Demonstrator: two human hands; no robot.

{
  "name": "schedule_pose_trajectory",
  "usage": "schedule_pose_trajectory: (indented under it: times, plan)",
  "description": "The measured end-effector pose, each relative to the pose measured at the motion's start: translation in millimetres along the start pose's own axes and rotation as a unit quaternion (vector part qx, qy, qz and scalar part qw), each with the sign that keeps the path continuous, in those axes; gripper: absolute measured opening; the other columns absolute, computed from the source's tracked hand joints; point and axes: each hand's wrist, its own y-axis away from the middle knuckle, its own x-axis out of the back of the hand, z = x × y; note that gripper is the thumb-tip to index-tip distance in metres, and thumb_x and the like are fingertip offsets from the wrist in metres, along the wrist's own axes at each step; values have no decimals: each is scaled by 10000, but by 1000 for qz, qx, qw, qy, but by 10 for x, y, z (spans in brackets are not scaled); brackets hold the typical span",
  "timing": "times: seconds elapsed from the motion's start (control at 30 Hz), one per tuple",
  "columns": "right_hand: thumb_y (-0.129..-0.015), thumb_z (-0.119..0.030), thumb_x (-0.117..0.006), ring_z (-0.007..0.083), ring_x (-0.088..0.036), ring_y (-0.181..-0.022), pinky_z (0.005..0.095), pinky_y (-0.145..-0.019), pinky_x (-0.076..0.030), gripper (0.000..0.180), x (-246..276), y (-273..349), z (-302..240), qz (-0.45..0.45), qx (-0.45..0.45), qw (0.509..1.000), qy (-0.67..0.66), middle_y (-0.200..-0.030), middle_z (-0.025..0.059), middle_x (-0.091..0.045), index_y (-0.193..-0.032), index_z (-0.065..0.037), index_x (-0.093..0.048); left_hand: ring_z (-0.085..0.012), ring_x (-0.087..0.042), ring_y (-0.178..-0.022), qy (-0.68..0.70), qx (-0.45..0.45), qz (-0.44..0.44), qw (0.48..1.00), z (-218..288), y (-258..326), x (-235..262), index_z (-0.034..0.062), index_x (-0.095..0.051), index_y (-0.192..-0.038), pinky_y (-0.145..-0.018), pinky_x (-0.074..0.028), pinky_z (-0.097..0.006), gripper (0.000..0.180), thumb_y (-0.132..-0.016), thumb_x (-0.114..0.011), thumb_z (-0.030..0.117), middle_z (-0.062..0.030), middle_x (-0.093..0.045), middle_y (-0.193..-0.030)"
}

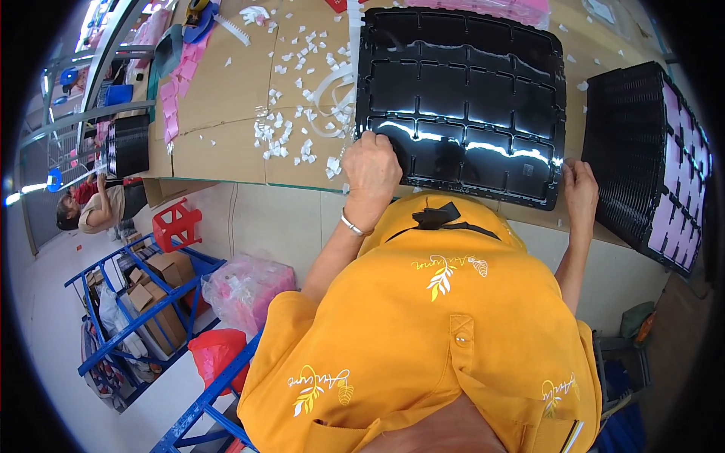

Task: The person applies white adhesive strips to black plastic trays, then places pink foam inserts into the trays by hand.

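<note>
A glossy black plastic tray (462,102) with rows of shallow compartments lies in front of me at the near edge of the table. My left hand (371,167) is closed on its left edge, close to the near corner. At the opposite side, my right hand (580,185) has its fingers closed at the tray's right edge. The fingertips of both hands are partly hidden. The compartments look bare, with bright light reflected across them. A tall stack of similar black trays (627,143) stands just right of my right hand, with pink material showing in its compartments.
Small white scraps (287,128) are strewn over the cardboard-covered table (219,136) to the left, beside a curled white strip (330,94). Pink sheets (502,9) lie behind the tray. A red stool (177,225) and blue rack (143,325) stand at left; another person (106,208) is farther off.
</note>
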Motion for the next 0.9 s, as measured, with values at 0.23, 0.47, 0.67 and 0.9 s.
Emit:
schedule_pose_trajectory:
  times: [0.23, 0.47, 0.67, 0.9]
  plan:
    - [-952, -142, -559, 286, -647, -865, 369, -752, -513, 163, -44, 62, 44, 12, 4, 1000, -19, -973, 129, -634, -1025, -30, -653, -290, -643, -720, -110, -104, -40, 988, 116, -125, 80, 17, -627, -729, -601, -496, -390, 68, -665, -637, 38, -139, -609, -769]
    - [-945, -162, -567, 320, -634, -862, 366, -763, -502, 184, -64, 146, 148, 21, 10, 999, -30, -963, 147, -623, -1030, -27, -658, -335, -613, -705, 10, -43, -31, 999, -166, -58, 30, -7, -610, -738, -639, -495, -428, 37, -740, -599, 29, -160, -591, -763]
    - [-947, -164, -565, 318, -632, -851, 369, -752, -498, 183, -28, 132, 110, 22, 10, 999, -30, -955, 143, -622, -1020, -23, -657, -366, -617, -746, 32, 35, 2, 999, -266, -13, 63, 28, -628, -803, -650, -495, -441, 146, -884, -532, 103, -163, -618, -830]
    - [-937, -143, -561, 350, -620, -877, 393, -753, -487, 170, 127, -12, 175, 50, 44, 998, -18, -955, 164, -613, -996, -4, -639, -348, -624, -760, -30, 197, 226, 954, -1521, -491, 235, 92, -634, -915, -660, -500, -454, 78, -860, -583, 112, -127, -641, -882]
